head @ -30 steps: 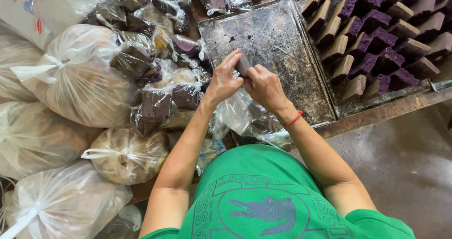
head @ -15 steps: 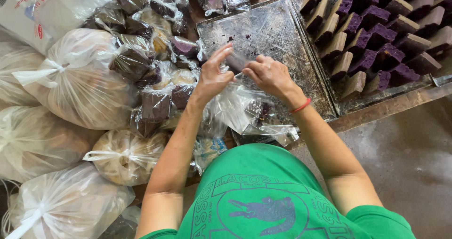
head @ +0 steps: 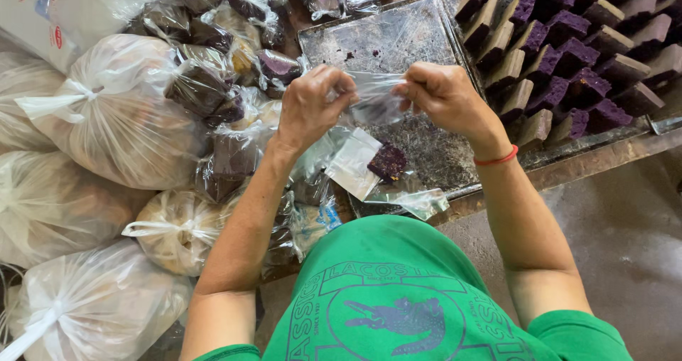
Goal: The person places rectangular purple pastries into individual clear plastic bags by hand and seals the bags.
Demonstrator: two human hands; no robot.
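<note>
Along the bench's left edge lie tied white bags [head: 106, 119], with small wrapped cakes [head: 234, 155] heaped beside them. Left hand [head: 312, 105], fingers pressed together, pinches one corner of a clear plastic bag [head: 375, 98]; right hand [head: 444, 94], likewise closed, pinches the opposite corner, stretching the bag taut above the near end of a dark metal tray [head: 383, 38]. Below it, one purple cake piece [head: 387, 162] rests near the tray's front edge. Toward the right corner, purple and brown cake slices [head: 568, 41] stand in rows.
</note>
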